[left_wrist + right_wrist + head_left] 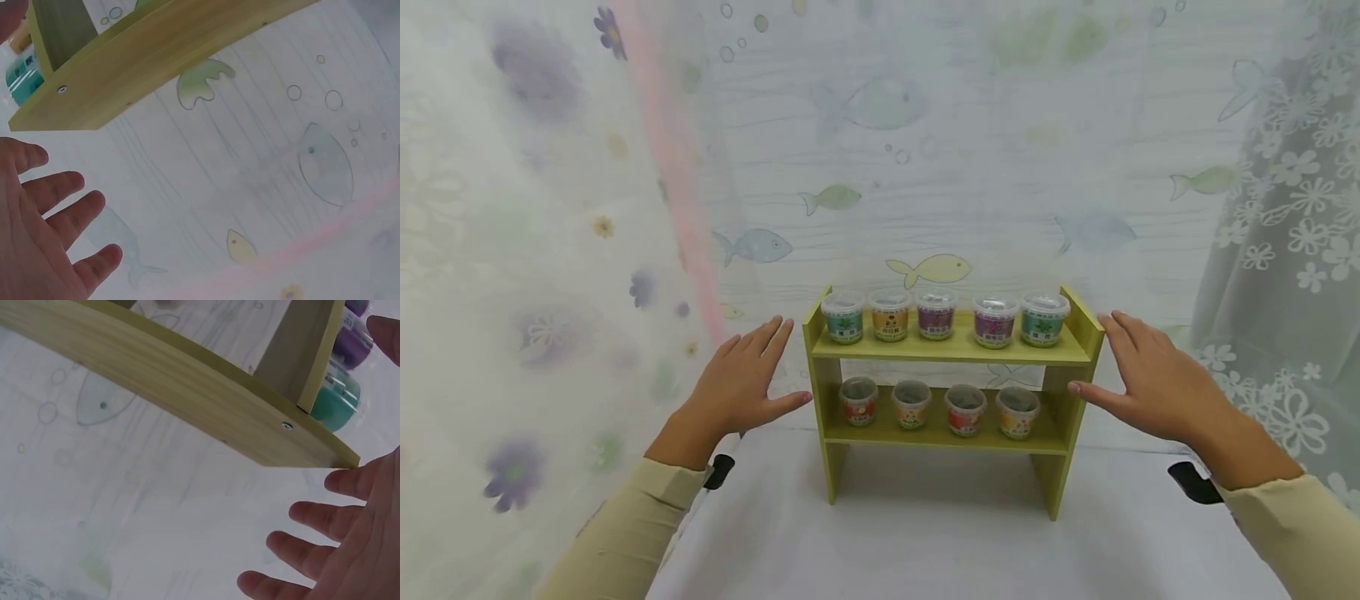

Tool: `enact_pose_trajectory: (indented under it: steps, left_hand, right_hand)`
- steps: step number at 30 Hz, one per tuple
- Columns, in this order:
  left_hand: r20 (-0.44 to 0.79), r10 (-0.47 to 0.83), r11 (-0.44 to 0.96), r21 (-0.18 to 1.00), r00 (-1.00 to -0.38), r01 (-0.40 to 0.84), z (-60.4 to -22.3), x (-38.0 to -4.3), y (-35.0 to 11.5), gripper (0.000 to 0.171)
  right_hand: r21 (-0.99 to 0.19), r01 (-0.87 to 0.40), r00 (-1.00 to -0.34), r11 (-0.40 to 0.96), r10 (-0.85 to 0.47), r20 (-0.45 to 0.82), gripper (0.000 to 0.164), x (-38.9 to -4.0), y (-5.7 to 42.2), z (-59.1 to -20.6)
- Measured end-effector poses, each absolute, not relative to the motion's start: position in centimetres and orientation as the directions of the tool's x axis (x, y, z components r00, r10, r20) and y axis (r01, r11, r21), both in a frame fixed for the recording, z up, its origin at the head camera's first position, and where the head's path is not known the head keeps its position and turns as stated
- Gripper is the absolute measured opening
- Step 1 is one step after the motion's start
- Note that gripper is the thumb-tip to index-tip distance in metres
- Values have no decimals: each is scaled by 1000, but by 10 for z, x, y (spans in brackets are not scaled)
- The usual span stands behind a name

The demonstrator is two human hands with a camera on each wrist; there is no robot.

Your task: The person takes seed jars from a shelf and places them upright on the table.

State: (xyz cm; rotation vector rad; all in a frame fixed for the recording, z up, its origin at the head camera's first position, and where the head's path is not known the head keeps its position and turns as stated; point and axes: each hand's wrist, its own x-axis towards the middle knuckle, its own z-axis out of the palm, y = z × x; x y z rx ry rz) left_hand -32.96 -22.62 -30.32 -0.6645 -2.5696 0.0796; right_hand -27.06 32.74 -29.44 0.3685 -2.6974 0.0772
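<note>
A small two-tier wooden shelf [951, 358], yellow-green, stands upright between the two hands in the head view. My left hand [737, 387] is at its left side, fingers extended and thumb pointing toward the side panel [144, 69]. On the opposite side, my right hand [1165, 383] has its fingers spread, fingertips right by the upper edge of the right panel [187, 381]. Neither hand grips anything. Along the top tier sit several lidded plastic cups, among them a teal cup [1042, 323], a purple cup [936, 317] and an orange cup [891, 318].
Several smaller-looking cups, including a red cup [860, 407] and a yellow-orange cup [1018, 417], line the lower tier. The shelf stands on a white surface [940, 550]. Behind it hangs a pale fish-patterned curtain [1000, 158], with a flowered curtain [550, 250] at the left.
</note>
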Motion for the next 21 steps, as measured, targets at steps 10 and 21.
enact_pose_trajectory:
  steps: [10, 21]
  left_hand:
    - [451, 515, 855, -217, -729, 470, -304, -333, -216, 103]
    - [603, 543, 815, -211, -584, 540, -300, -339, -206, 97]
  right_hand:
    - [-33, -268, -889, 963, -233, 394, 111, -283, 312, -283]
    - [-183, -341, -872, 922, -238, 429, 98, -304, 298, -268]
